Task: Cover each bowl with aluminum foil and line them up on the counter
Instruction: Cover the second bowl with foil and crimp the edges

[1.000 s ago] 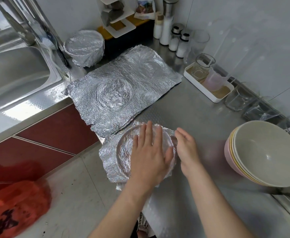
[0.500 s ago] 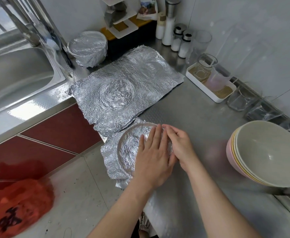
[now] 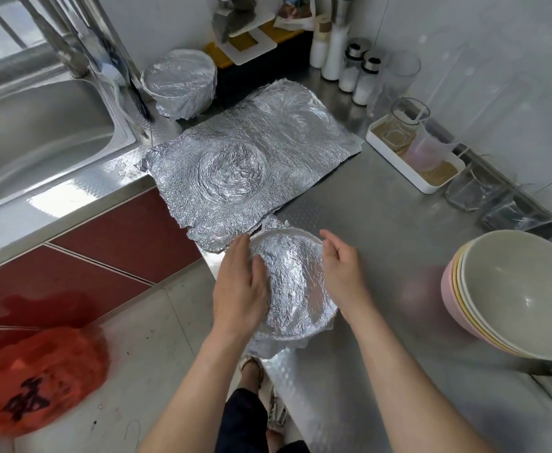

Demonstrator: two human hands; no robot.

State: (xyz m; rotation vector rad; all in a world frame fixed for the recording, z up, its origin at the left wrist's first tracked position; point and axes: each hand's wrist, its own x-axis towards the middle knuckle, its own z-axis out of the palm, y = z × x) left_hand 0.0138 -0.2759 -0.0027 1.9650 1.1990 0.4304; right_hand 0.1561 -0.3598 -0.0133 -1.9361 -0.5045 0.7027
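A bowl wrapped in aluminum foil [image 3: 292, 282] stands at the counter's front edge. My left hand [image 3: 240, 282] presses the foil against the bowl's left side, fingers fairly straight and thumb on top. My right hand [image 3: 343, 273] is at the right rim, its fingers curled over the foil edge there. A second foil-covered bowl [image 3: 180, 83] stands at the back beside the sink. Loose crumpled foil sheets [image 3: 251, 165] lie flat on the counter between the two. A stack of uncovered bowls [image 3: 513, 295] sits at the right.
A steel sink [image 3: 39, 132] is at the left. Seasoning jars [image 3: 356, 73], a white tray with glasses [image 3: 415, 158] and more glasses [image 3: 470, 191] line the back wall. An orange plastic bag [image 3: 36, 380] hangs at the lower left, over the floor.
Both hands slid off the top of the foil to the bowl's two sides. The foil's loose left flap is now folded down around the bowl.
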